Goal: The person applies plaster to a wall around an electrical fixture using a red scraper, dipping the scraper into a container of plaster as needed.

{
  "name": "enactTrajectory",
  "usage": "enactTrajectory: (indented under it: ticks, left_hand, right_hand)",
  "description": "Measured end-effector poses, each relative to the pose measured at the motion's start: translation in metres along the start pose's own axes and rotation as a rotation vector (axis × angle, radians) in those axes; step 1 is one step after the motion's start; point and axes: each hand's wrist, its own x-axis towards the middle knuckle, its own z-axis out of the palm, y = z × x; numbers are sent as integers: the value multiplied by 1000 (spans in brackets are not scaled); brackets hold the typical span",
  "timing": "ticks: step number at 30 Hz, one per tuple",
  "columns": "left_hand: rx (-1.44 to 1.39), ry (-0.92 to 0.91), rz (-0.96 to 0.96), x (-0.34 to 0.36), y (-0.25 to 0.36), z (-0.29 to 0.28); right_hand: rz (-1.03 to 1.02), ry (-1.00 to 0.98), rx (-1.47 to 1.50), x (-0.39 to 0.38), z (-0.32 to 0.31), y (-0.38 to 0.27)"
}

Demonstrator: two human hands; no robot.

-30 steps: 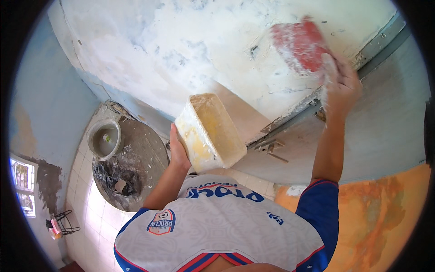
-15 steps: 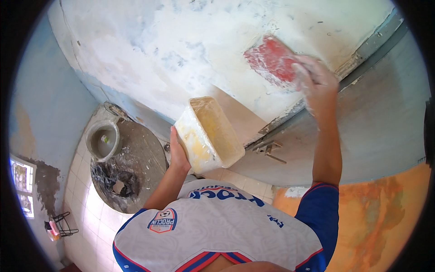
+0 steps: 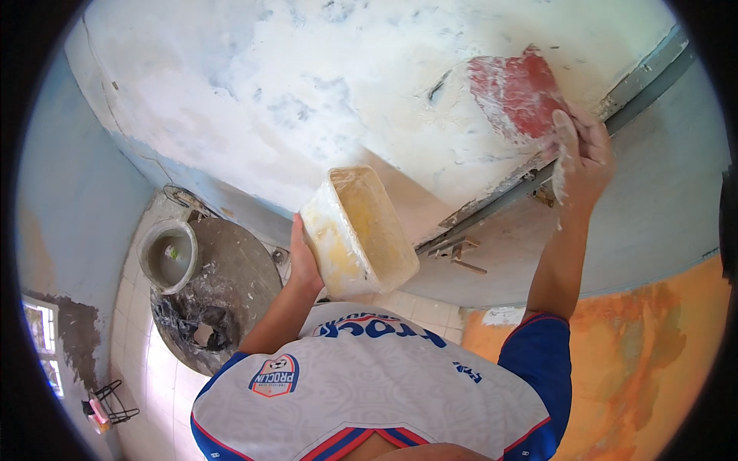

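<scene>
A cream rectangular plastic tub [image 3: 357, 230], smeared with white and yellow paste, is gripped at its left side by my left hand [image 3: 305, 257]. Up at the right, my right hand [image 3: 583, 157], dusted white, holds a flat red scraper [image 3: 523, 96] coated with white paste against the patchy white-and-pale-blue wall surface [image 3: 269, 84]. A grey, crusted edge strip [image 3: 492, 192] runs diagonally below the scraper.
At the lower left a round grey board [image 3: 242, 276] on the tiled floor bears a grey bucket [image 3: 161, 257] and crumpled dark plastic [image 3: 188, 326]. A window [image 3: 44, 346], a wire rack [image 3: 115, 401], a grey panel [image 3: 646, 207] and an orange wall [image 3: 630, 361] surround me.
The red scraper moved down-left along the wall, then back up and to the right. My left hand still grips the tub, almost unmoved. The view has shifted slightly.
</scene>
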Motion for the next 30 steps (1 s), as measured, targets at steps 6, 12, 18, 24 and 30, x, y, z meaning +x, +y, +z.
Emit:
enactTrajectory:
  ticks: [6,12,18,24,30]
  left_hand:
    - [5,-25,-27,12,5,-12]
    - [-3,-29,-13,19,18,-15]
    - [15,-38,-41,26,25,-13]
    - [48,-51,-60,32,37,-13]
    - [32,-50,-76,35,43,-10]
  right_hand:
    - [-149,-245,-396,-3,11,11]
    - [12,-58,-1,-7,-4,0]
    - [-446,-110,-670,-7,-3,6]
    - [-367,-180,-469,-26,9,18]
    - [-53,-5,-108,-25,-3,2]
